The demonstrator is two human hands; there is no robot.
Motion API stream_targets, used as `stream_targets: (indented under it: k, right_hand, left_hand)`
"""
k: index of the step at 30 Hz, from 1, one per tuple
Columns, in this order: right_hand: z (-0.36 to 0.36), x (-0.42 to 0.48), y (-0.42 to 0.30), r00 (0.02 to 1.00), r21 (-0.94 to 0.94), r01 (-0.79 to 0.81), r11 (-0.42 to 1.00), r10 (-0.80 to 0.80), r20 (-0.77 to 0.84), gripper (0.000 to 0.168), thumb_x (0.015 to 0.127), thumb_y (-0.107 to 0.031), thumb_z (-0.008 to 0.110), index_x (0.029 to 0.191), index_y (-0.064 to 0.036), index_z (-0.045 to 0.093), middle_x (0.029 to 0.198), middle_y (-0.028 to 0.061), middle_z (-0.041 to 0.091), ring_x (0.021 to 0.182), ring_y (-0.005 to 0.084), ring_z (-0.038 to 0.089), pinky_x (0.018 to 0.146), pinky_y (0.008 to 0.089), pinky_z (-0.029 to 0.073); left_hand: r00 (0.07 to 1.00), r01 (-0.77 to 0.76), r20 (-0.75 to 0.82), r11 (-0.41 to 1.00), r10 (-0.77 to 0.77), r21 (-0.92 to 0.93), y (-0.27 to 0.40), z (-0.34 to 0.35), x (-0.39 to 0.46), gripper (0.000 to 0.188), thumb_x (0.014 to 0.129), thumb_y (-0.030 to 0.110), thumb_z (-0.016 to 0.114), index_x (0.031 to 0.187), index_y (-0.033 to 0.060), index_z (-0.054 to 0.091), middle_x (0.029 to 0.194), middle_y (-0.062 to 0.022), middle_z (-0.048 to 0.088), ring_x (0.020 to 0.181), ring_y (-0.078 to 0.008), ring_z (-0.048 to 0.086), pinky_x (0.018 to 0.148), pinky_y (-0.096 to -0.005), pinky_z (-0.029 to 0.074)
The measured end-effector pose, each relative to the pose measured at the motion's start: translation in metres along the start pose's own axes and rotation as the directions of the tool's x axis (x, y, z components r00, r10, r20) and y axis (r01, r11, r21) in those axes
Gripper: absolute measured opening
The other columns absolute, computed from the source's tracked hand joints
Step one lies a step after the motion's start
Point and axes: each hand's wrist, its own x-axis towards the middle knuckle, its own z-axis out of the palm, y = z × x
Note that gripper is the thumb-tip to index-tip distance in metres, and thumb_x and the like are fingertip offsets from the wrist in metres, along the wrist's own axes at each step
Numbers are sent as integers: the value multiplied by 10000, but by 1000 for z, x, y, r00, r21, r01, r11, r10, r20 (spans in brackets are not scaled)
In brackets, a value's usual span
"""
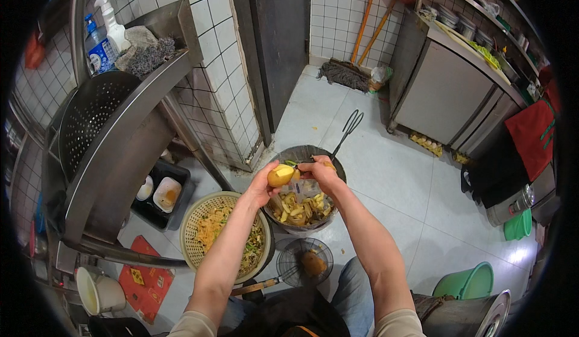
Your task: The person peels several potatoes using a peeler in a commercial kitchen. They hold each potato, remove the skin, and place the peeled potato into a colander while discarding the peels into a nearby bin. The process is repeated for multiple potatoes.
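My left hand [258,184] is closed around a partly peeled potato [279,177], with a pale strip bared on its upper side. Against the potato's right end, my right hand [320,172] grips a small peeler [295,167], mostly hidden by the fingers. Both hands are above a round waste bin [340,167] lined with a clear bag. Peelings [296,210] lie inside it, and a dark wire handle [347,133] leans out over its far rim. Between my knees is a wire-mesh skimmer [286,268] with a wooden handle, holding a brown potato [313,263].
A cream plastic colander [189,233] of shredded food stands left of the bin. Further left are a steel sink frame [122,115] and a black crate [181,210]. A green bucket [470,282] is at lower right; a person in a black apron [488,169] stands far right.
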Motion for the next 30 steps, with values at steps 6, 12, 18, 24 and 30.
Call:
stream_targets:
  k: [6, 12, 18, 24, 30]
  right_hand:
    - [9, -6, -4, 996, -349, 61, 935, -33, 86, 682, 853, -311, 774, 1341, 89, 516, 987, 101, 696, 895, 175, 640, 787, 332, 506]
    - [15, -6, -12, 960, -493, 248, 834, -142, 242, 304, 886, -295, 752, 945, 2, 726, 836, 27, 693, 788, 115, 588, 739, 291, 468]
    - [11, -11, -17, 999, -101, 31, 994, -28, 27, 950, 869, -343, 763, 1465, 178, 237, 1205, 212, 628, 912, 235, 669, 818, 325, 525]
    - [4, 16, 18, 975, -438, 206, 875, -147, 165, 657, 847, -398, 792, 1270, 57, 577, 1036, 135, 678, 908, 206, 648, 851, 322, 497]
    - [19, -12, -19, 1000, -22, -8, 1000, 9, 16, 738, 856, -163, 782, 1357, 198, 378, 1146, 200, 626, 898, 215, 658, 840, 321, 513]
  left_hand:
    - [965, -133, -214, 986, 152, 100, -6, 7, 0, 484, 985, 529, 537, 1198, 98, 595, 954, -50, 694, 770, -172, 646, 569, -303, 448]
    - [946, -117, -249, 932, 210, 343, 7, 25, -9, 488, 968, 532, 544, 1182, 97, 597, 898, -67, 694, 616, -179, 623, 469, -252, 389]
    - [983, -37, -186, 985, 5, -169, 10, 26, -14, 476, 946, 508, 597, 1142, 74, 614, 910, -76, 697, 588, -193, 614, 488, -260, 420]
    - [941, -181, -265, 975, 210, 132, -6, 32, -1, 444, 950, 499, 599, 1116, 88, 616, 909, -68, 691, 623, -196, 626, 530, -272, 458]
    - [994, -53, -100, 998, 48, -43, 7, 15, -10, 455, 932, 523, 588, 1057, 90, 657, 875, -59, 686, 642, -187, 634, 492, -266, 421]
